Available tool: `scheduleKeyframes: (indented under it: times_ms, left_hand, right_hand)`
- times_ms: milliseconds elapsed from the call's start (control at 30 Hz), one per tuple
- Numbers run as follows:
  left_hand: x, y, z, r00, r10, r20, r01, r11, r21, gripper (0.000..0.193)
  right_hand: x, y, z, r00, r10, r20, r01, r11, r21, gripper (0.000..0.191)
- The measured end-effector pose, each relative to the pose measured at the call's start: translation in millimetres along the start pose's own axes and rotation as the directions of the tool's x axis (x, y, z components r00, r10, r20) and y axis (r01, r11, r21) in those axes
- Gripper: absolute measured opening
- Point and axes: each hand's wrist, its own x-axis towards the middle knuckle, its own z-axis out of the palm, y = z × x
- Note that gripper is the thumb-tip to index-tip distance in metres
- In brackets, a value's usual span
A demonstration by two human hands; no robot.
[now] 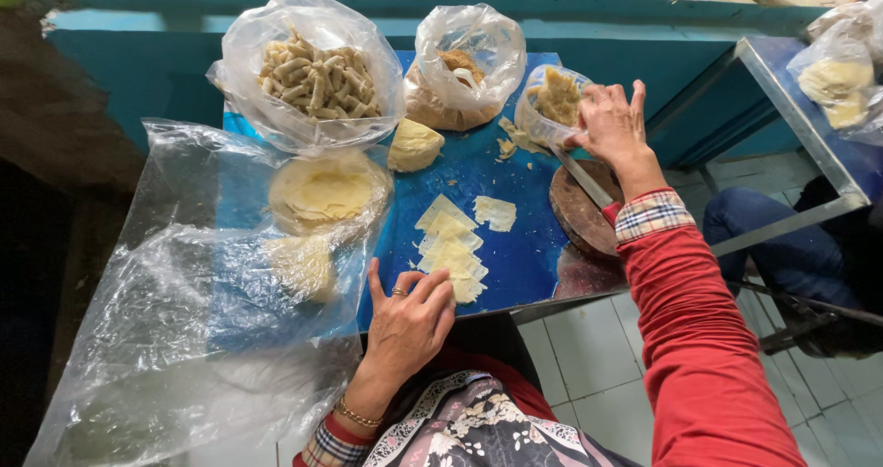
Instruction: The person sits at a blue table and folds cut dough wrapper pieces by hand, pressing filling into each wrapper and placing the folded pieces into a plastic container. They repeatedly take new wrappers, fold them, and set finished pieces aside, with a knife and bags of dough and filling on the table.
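Head view: the left hand [407, 324] rests flat, fingers spread and holding nothing, at the near end of a row of pale wrapper squares [451, 246]. The right hand [612, 122] reaches into a bag of crumbly filling [555, 99], fingers loosely spread; whether it grips any cannot be told. A knife [581, 177] lies across a round board [581, 214]. All sit on a blue table [510, 265] over pale floor tiles [589, 375].

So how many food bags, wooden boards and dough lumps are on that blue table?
Plastic bags of food: 3
Round wooden boards: 1
Pale dough lumps: 1
Total: 5
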Motion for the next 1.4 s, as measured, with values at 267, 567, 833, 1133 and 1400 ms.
scheduleKeyframes:
  times_ms: [267,567,833,1133,1400]
  left_hand:
    - [2,-1,-2,0.998,-0.034,0.056,0.035,0.999,-0.019,0.016]
    - [2,-2,-4,0.998,-0.028,0.052,0.03,0.999,-0.027,0.019]
    - [3,-3,-6,0.999,-0.018,0.031,0.019,0.999,-0.043,0.018]
    - [3,-6,-5,0.997,-0.057,0.045,0.06,0.996,-0.072,0.017]
    - [0,-6,-2,0.998,-0.056,0.006,0.056,0.997,-0.061,0.019]
  right_hand:
    - [-33,-122,-50,0.932,-0.324,-0.165,0.299,0.423,0.856,0.041]
    - [-56,-175,-34,0.847,-0.504,-0.171,0.532,0.816,0.226,0.08]
    - [-52,-173,-51,0.778,-0.487,-0.397,0.517,0.855,-0.037,0.059]
    - [-129,-186,-93,0.829,-0.417,-0.372,0.558,0.595,0.579,0.032]
    - [-206,-203,-113,0.827,-0.353,-0.437,0.525,0.763,0.377,0.041]
